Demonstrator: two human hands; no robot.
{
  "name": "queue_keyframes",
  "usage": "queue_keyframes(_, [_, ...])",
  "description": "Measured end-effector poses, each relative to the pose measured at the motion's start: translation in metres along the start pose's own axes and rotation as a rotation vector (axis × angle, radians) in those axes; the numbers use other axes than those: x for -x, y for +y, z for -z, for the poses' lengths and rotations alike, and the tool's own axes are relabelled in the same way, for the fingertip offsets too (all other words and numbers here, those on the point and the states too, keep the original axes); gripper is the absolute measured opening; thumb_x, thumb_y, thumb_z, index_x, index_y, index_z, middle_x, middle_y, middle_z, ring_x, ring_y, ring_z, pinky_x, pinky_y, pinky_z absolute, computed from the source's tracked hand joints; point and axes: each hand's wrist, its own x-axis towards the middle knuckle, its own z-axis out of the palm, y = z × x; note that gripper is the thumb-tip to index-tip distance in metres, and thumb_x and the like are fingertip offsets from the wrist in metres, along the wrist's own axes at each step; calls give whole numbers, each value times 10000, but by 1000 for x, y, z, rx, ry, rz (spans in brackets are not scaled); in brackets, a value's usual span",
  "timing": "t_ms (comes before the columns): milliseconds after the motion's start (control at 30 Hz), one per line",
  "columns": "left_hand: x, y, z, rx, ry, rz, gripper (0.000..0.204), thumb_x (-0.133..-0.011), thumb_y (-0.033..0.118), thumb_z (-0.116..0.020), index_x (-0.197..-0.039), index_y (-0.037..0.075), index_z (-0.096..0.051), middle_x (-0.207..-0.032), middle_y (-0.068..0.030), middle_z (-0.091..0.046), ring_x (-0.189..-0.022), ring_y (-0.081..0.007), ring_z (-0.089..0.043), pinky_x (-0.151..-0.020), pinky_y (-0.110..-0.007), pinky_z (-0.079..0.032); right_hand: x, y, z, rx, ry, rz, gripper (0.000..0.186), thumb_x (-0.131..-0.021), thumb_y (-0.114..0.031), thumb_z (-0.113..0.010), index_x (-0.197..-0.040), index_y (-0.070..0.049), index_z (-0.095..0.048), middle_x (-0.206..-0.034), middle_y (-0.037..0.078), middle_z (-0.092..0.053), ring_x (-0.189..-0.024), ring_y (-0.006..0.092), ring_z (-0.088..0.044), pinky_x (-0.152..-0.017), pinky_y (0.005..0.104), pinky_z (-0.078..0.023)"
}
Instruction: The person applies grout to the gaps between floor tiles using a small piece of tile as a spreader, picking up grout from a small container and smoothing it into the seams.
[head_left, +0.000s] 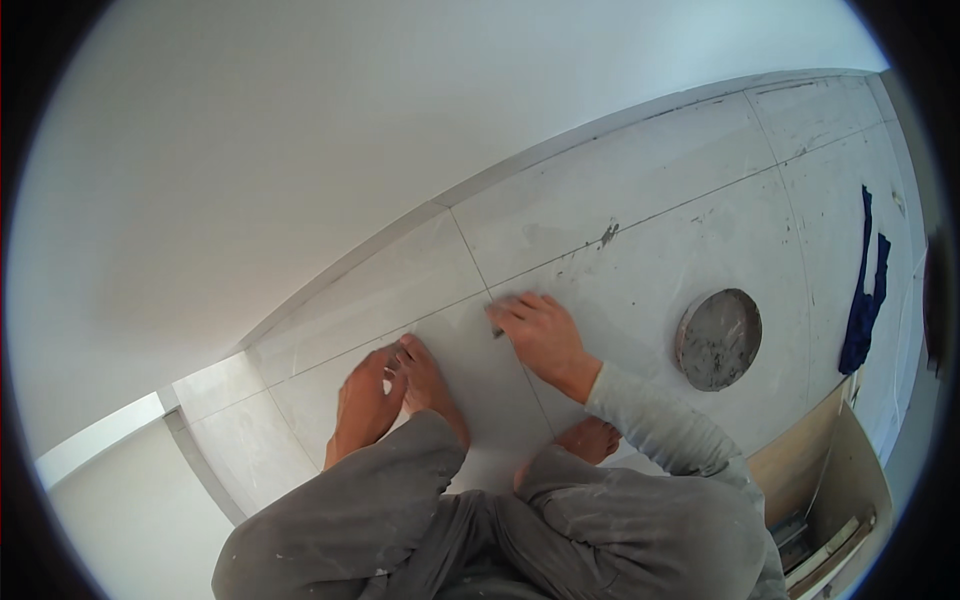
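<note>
My right hand (541, 338) is low over the floor, beside the crossing of two tile joints. Its fingers are closed on a small dark, flat piece (497, 327), mostly hidden and blurred; I cannot make out its kind. My left hand (364, 397) is closed, thumb and fingers curled together beside the toes of my left foot (432, 380). Whatever it pinches, if anything, is too small to tell. Under both hands lie large pale floor tiles (478, 372) with thin dark joints.
A round shallow pan (718, 340) with grey residue stands to the right. Farther right lies a dark blue cloth (862, 310). An open box (850, 460) holding tools is at the lower right. A white wall (260, 150) with a skirting strip runs along the far side.
</note>
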Motion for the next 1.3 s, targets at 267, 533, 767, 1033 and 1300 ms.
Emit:
queue_keyframes(267, [-21,3,-5,23,103,-61,368,-944,114,-631,-1295,5,-632,-1053,-178,-725,-930,-306,-707,-801,-412,-547,9,4,-2,-70,173,-6,318,-850,-6,-612,-1149,-55,-707,-1107,79,-726,-1104,266,-643,-858,396,-554])
queue_keyframes(533, [-21,13,-17,201,-48,-106,391,-923,52,-633,-1310,-2,-625,-1031,-158,-716,-905,-266,-693,-826,-375,-542,28,100,95,321,798,-453,392,-797,59,-587,-1168,-23,-683,-976,130,-715,-898,327,-630,-800,435,-528])
queue_keyframes(767, [-27,12,-21,147,-44,-105,396,-929,67,-641,-1316,-13,-619,-1016,-157,-718,-900,-260,-694,-821,-365,-544,-3,-9,-13,96,489,-211,170,-849,-43,-579,-995,-57,-666,-945,105,-691,-881,291,-645,-842,398,-523])
queue_keyframes(1033, [-24,21,-19,183,-33,-151,393,-940,99,-645,-1312,-24,-618,-976,-136,-723,-880,-237,-692,-815,-347,-538,6,26,34,18,651,-374,278,-841,19,-579,-1082,-33,-706,-917,140,-717,-854,337,-653,-777,451,-525])
queue_keyframes(1300, [-20,17,-16,206,-53,-91,395,-944,101,-644,-1321,-17,-620,-976,-133,-722,-876,-231,-687,-816,-346,-535,12,65,56,326,477,-446,300,-814,19,-576,-1093,-46,-667,-913,108,-699,-850,322,-645,-741,417,-545])
